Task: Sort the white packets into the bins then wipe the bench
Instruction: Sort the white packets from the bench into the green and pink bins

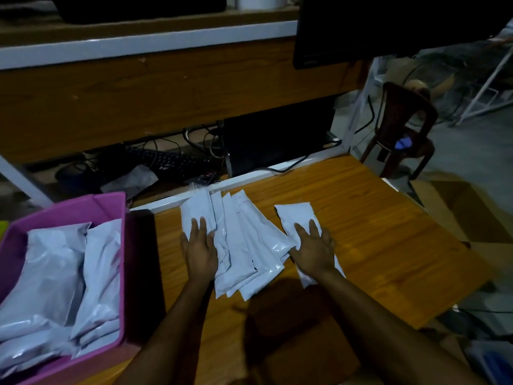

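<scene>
Because the white packets (244, 240) look like thin glossy plastic mailers with soft contents, they will likely be light, floppy and slippery, sliding over one another if pushed and sagging if lifted by one corner; pinching several together along a long edge or scooping under the stack seems the safer hold. They lie fanned and overlapping in the middle of the frame on the wooden bench (374, 232), whose grain looks smooth and varnished. One separate packet (302, 226) sits just right of the fan. Neither hand is gripping: the left hand (200, 247) rests flat with fingers spread on the leftmost packet, and the right hand (313, 248) lies flat on the separate one. At lower left of the frame a pink plastic bin (83, 207), rigid and straight-walled, already holds several crinkled packets.
</scene>
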`<state>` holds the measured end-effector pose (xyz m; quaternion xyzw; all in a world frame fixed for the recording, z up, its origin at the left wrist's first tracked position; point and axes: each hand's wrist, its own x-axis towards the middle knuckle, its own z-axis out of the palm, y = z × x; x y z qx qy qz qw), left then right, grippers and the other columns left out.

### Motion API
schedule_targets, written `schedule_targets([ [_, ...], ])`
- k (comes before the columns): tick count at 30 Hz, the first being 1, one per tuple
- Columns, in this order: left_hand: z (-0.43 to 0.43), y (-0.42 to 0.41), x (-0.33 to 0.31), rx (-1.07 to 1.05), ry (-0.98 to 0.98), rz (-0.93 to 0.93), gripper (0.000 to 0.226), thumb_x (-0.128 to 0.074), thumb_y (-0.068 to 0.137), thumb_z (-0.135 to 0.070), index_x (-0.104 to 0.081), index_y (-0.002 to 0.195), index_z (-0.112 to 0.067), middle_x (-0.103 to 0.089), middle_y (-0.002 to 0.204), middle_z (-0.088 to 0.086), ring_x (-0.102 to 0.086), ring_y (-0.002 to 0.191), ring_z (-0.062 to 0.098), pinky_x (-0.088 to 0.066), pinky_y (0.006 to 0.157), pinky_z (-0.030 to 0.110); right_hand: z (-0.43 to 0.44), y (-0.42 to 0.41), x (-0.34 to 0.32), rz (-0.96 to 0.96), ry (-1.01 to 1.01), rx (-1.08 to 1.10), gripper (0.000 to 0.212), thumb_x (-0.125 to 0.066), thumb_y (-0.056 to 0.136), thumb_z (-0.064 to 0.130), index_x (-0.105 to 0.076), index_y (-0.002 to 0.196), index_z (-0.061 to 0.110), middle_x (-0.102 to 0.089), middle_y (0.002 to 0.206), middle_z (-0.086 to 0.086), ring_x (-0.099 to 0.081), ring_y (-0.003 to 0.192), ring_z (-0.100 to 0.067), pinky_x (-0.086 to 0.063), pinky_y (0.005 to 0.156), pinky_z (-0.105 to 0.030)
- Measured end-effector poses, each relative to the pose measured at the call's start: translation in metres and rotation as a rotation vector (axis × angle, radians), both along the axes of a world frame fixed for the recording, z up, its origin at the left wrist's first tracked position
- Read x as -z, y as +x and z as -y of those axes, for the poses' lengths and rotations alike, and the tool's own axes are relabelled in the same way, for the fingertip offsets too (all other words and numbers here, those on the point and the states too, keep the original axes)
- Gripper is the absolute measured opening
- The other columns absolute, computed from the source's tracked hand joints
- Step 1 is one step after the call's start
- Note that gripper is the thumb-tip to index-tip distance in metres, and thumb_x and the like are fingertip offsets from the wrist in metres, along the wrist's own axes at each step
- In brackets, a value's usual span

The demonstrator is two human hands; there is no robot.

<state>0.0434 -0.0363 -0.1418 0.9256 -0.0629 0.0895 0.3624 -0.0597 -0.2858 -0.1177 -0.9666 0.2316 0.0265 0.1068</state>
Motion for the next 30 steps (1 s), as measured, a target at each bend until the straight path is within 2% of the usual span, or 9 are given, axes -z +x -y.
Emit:
schedule_targets([
  [3, -0.005, 0.0, -0.006, -0.01, -0.111, -0.01, 0.043, -0.038, 0.103, -0.023, -0.042, 0.143, -0.008, -0.041, 0.15, 0.013, -0.033, 0.139, 0.034, -0.025, 0.116, 0.047, 0.002, 0.006, -0.013, -0.026, 0.046, 0.039, 0.073, -0.057, 0.086, 0.053, -0.025, 0.149, 0.034, -0.016, 0.16, -0.008, -0.02, 0.141, -0.042, -0.026, 0.111, -0.052],
  [6, -0.01, -0.002, -0.022, 0.002, -0.146, 0.018, 0.044, -0.032, 0.103, -0.035, -0.05, 0.134, -0.008, -0.054, 0.135, 0.016, -0.047, 0.126, 0.034, -0.041, 0.105, 0.048, 0.007, 0.009, -0.029, 0.022, 0.103, 0.086, 0.07, -0.056, 0.088, 0.05, -0.028, 0.149, 0.031, -0.016, 0.16, -0.01, -0.02, 0.141, -0.043, -0.025, 0.113, -0.053],
  [8, -0.012, -0.008, -0.035, 0.028, -0.146, 0.089, 0.045, -0.03, 0.104, -0.037, -0.048, 0.137, -0.011, -0.052, 0.14, 0.011, -0.045, 0.131, 0.029, -0.038, 0.108, 0.046, 0.008, 0.006, -0.042, 0.099, 0.112, 0.106, 0.066, -0.052, 0.09, 0.051, -0.03, 0.148, 0.031, -0.018, 0.159, -0.011, -0.021, 0.141, -0.043, -0.025, 0.114, -0.054],
  [12, -0.02, -0.03, -0.067, 0.08, -0.216, 0.184, 0.043, -0.037, 0.104, -0.023, -0.037, 0.146, -0.021, -0.039, 0.152, 0.0, -0.032, 0.142, 0.018, -0.031, 0.115, 0.046, -0.008, -0.014, -0.081, 0.292, 0.112, 0.152, 0.062, -0.05, 0.091, 0.049, -0.032, 0.148, 0.03, -0.023, 0.158, -0.01, -0.027, 0.138, -0.043, -0.032, 0.109, -0.053],
  [16, -0.036, -0.075, -0.108, 0.178, -0.266, 0.308, 0.044, -0.04, 0.103, -0.017, -0.039, 0.146, -0.017, -0.041, 0.151, 0.003, -0.035, 0.14, 0.018, -0.034, 0.114, 0.045, -0.047, -0.053, -0.116, 0.515, 0.146, 0.145, 0.063, -0.053, 0.09, 0.048, -0.034, 0.147, 0.03, -0.028, 0.157, -0.009, -0.029, 0.136, -0.038, -0.038, 0.104, -0.051],
  [20, -0.068, -0.124, -0.14, 0.211, -0.24, 0.436, 0.047, -0.041, 0.099, -0.011, -0.04, 0.146, -0.015, -0.041, 0.151, 0.004, -0.033, 0.142, 0.013, -0.035, 0.113, 0.045, -0.106, -0.095, -0.134, 0.645, 0.201, 0.059, 0.064, -0.052, 0.09, 0.053, -0.034, 0.147, 0.032, -0.025, 0.158, -0.004, -0.025, 0.14, -0.031, -0.037, 0.107, -0.05],
  [22, -0.09, -0.147, -0.149, 0.194, -0.221, 0.465, 0.048, -0.041, 0.097, -0.01, -0.04, 0.145, -0.012, -0.041, 0.151, 0.004, -0.034, 0.142, 0.015, -0.036, 0.112, 0.046, -0.138, -0.112, -0.144, 0.684, 0.236, 0.023, 0.065, -0.046, 0.087, 0.057, -0.035, 0.146, 0.034, -0.025, 0.158, -0.002, -0.025, 0.14, -0.029, -0.038, 0.108, -0.05],
  [25, -0.13, -0.177, -0.163, 0.142, -0.171, 0.505, 0.049, -0.041, 0.097, -0.01, -0.04, 0.146, -0.012, -0.039, 0.151, 0.002, -0.033, 0.143, 0.018, -0.034, 0.114, 0.038, -0.188, -0.132, -0.161, 0.734, 0.291, -0.055, 0.066, -0.044, 0.084, 0.056, -0.036, 0.145, 0.034, -0.028, 0.157, -0.003, -0.028, 0.14, -0.028, -0.039, 0.107, -0.051],
  [30, -0.216, -0.201, -0.179, 0.056, -0.068, 0.595, 0.05, -0.042, 0.091, 0.003, -0.045, 0.14, -0.002, -0.041, 0.148, 0.007, -0.034, 0.141, 0.024, -0.027, 0.115, 0.024, -0.272, -0.148, -0.177, 0.794, 0.364, -0.195, 0.064, -0.042, 0.085, 0.056, -0.037, 0.145, 0.035, -0.03, 0.156, -0.003, -0.028, 0.14, -0.025, -0.037, 0.107, -0.046],
])
